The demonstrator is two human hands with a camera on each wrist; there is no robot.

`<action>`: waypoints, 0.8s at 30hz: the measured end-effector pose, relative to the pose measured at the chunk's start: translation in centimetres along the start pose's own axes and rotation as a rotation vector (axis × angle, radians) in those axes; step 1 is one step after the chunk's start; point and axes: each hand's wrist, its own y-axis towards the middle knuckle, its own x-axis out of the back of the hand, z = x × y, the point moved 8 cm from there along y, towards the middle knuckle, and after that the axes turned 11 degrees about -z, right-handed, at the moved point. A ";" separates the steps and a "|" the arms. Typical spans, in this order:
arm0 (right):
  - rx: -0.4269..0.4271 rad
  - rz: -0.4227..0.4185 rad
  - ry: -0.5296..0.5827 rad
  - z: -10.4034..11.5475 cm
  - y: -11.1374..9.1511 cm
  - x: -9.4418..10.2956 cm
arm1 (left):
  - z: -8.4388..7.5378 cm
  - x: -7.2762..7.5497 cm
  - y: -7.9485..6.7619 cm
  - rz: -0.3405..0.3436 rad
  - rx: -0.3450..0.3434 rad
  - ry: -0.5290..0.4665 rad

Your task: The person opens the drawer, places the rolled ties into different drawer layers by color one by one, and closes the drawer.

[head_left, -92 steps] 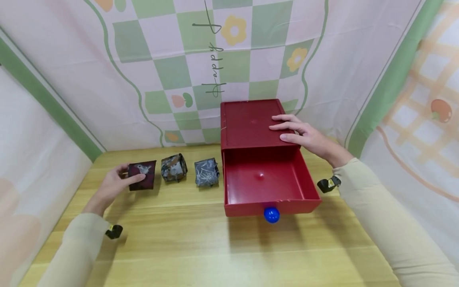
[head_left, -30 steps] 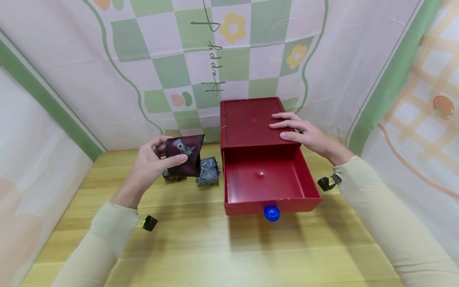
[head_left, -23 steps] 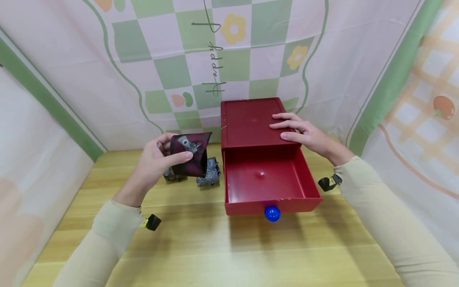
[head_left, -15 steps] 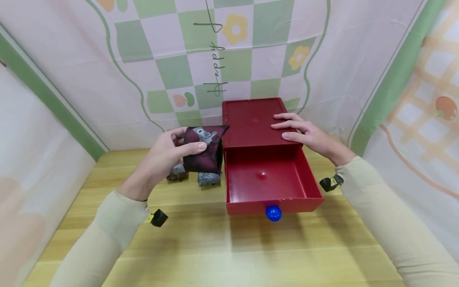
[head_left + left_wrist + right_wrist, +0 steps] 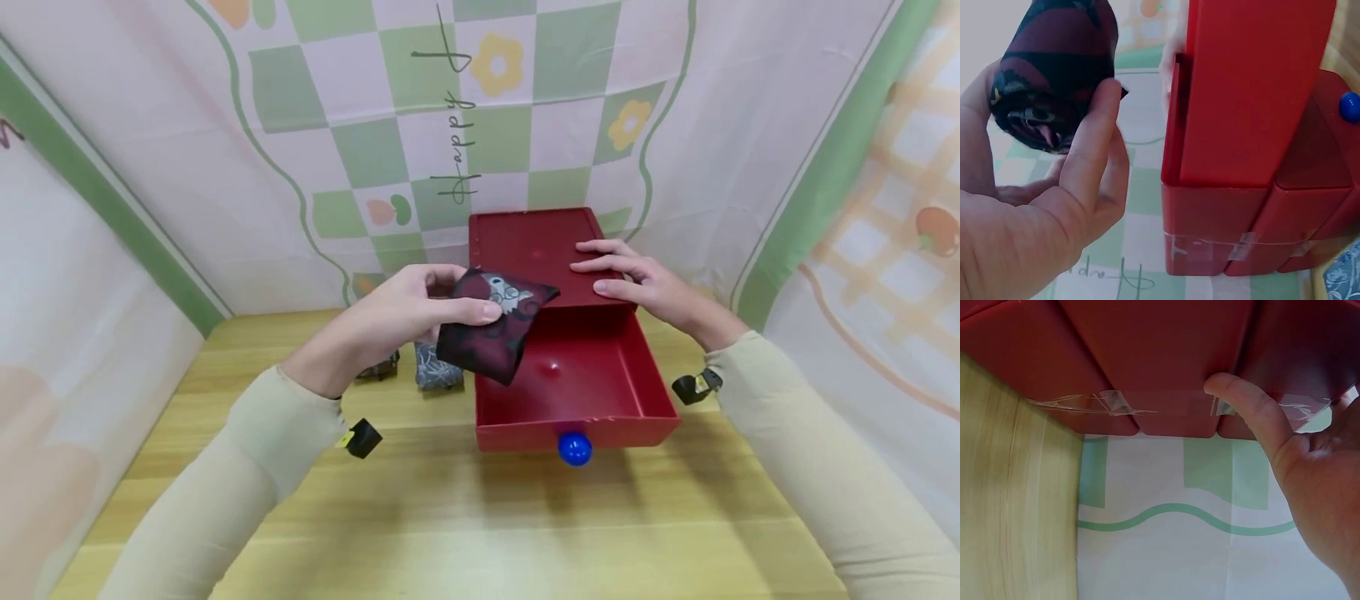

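Note:
My left hand (image 5: 397,317) pinches a rolled-up maroon and black patterned cloth (image 5: 487,354) with a pale printed figure, thumb on top. The roll is up in the air, its far corner over the left part of a pulled-out red drawer (image 5: 615,433). In the left wrist view the spiral end of the rolled cloth (image 5: 1038,125) shows between thumb and fingers. My right hand (image 5: 648,287) lies with outstretched fingers on top of the red drawer cabinet (image 5: 517,237). Its thumb (image 5: 1247,406) presses the cabinet's side in the right wrist view.
A grey rolled cloth (image 5: 435,371) with white web lines sits on the wooden table (image 5: 420,533), left of the drawer. Another dark rolled cloth (image 5: 381,369) is mostly hidden behind my left wrist. A blue knob (image 5: 575,449) sticks out from the drawer front. Curtains surround the table.
My left hand has lifted the maroon rolled cloth from the table's left side and carried it right, past the other rolls, to the drawer. The right hand stays on the cabinet.

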 end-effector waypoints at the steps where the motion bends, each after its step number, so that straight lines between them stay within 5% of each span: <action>1: 0.006 -0.001 0.001 0.1 0.0 0.0 | -0.2 -0.4 0.0 0.022 0.010 0.011; 5: 0.020 -0.008 0.014 0.2 0.0 0.1 | -0.7 -1.9 0.2 0.070 0.028 0.109; 11: 0.018 -0.007 0.013 0.3 0.0 0.1 | -1.0 -3.2 1.3 0.026 -0.004 0.349; 18: 0.030 -0.007 0.009 0.4 0.1 0.2 | -0.4 -4.8 2.3 0.055 0.023 0.405; 24: 0.009 -0.002 0.012 0.2 -0.2 0.1 | -0.5 -5.8 3.0 0.062 -0.037 0.631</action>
